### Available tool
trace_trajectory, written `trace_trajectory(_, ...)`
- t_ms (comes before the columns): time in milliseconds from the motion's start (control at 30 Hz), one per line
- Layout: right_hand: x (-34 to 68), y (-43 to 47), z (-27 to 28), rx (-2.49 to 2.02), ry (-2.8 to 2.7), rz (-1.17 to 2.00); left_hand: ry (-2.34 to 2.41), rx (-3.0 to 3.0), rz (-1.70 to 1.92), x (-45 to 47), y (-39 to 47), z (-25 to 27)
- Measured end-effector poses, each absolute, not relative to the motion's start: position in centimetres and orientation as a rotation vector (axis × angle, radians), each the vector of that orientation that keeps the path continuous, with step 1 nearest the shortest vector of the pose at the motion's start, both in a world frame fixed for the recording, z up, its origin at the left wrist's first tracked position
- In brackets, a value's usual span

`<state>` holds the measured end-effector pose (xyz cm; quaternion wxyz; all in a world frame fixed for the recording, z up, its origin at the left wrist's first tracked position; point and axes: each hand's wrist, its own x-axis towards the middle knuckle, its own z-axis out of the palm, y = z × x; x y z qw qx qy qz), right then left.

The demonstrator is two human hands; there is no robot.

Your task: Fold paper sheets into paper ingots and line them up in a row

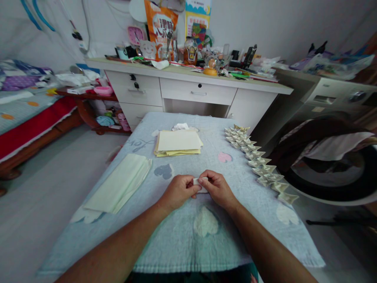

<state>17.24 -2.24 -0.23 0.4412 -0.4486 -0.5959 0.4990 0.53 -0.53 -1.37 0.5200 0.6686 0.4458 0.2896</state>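
Note:
Between my two hands is a small folded piece of white paper [202, 190], held just above or on the cloth-covered table. My left hand [180, 192] pinches its left side with thumb and fingers. On the right side, my right hand [218, 189] grips it with the thumb on top. Much of the paper is hidden by the fingers. Beyond the hands lies a stack of cream and yellow paper sheets [179, 140]. A pile of larger pale folded sheets [119, 182] rests to the left. Several folded paper boats [259, 161] stand in a row along the right.
A light blue cloth [167, 243] with heart patterns covers the table. A crumpled white tissue [180, 126] sits behind the stack. Past the table stands a cluttered white desk [194, 84] with drawers. A washing machine [330, 94] with laundry in its door is at right, a bed [32, 114] at left.

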Motion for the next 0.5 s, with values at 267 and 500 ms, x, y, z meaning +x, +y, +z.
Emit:
trace_trajectory(267,17.38,-2.35,-0.10,-1.115,-1.500,1.224,1.050,1.602,0.684,0.74,-0.62,-1.22)
trace_trajectory(500,17.47,-2.34,-0.21,-1.087,-1.445,1.371,1.066,1.441,0.790,0.51,-0.37,-0.86)
